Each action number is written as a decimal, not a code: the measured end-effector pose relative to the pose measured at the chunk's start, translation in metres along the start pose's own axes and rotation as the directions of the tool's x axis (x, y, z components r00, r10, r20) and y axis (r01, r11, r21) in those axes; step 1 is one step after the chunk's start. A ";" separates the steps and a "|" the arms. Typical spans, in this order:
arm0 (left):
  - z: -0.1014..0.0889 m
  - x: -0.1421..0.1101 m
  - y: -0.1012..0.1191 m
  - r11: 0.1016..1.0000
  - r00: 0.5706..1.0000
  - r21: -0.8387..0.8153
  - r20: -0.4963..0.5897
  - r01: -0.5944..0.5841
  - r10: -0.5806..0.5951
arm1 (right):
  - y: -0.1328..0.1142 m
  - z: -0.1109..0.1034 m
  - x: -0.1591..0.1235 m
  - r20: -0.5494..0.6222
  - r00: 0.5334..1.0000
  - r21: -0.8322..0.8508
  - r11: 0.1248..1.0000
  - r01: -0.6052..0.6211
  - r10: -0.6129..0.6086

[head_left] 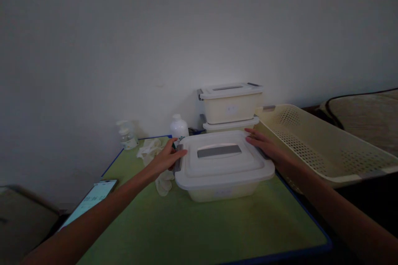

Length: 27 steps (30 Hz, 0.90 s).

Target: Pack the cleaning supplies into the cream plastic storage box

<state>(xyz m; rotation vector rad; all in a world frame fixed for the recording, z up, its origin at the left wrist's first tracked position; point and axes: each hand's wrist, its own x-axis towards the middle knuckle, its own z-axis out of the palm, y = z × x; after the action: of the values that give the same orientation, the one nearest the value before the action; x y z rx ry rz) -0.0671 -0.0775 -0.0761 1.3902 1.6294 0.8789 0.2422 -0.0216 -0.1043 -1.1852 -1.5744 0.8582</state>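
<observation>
A white lidded plastic box (222, 167) with a grey handle in its lid stands on the green table (192, 232). My left hand (166, 158) rests on the box's left end, fingers curled over the grey latch there. My right hand (264, 145) lies on the box's right end, fingers stretched along the lid's edge over the other latch. The box sits flat on the table.
Two more lidded boxes (231, 103) are stacked behind, against the wall. A perforated cream basket (323, 145) lies to the right. White gloves (154, 149), a white bottle (179, 127) and a pump bottle (127, 136) are at the back left. A lit phone (93, 201) lies at the left edge.
</observation>
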 end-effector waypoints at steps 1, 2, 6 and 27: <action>0.001 0.001 0.000 1.000 1.000 0.010 0.011 0.004 -0.004 | 0.000 0.002 0.001 0.009 1.000 0.023 0.999 -0.029 0.029; 0.002 0.002 -0.002 1.000 1.000 0.010 0.026 0.006 -0.006 | -0.001 0.004 0.002 0.020 0.997 0.053 0.996 -0.070 0.069; 0.004 0.003 -0.010 0.999 0.997 -0.042 0.079 0.001 0.002 | -0.006 0.003 0.000 0.077 0.979 0.155 0.967 -0.201 0.191; 0.016 0.017 -0.037 0.946 0.992 -0.301 -0.054 -0.124 0.113 | -0.002 0.008 -0.005 0.114 0.951 0.406 0.860 -0.309 0.288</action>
<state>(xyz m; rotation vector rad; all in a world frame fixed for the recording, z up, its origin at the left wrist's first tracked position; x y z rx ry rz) -0.0701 -0.0665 -0.1187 1.2698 1.3769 1.1781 0.2348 -0.0264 -0.1062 -1.1074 -1.1705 1.3646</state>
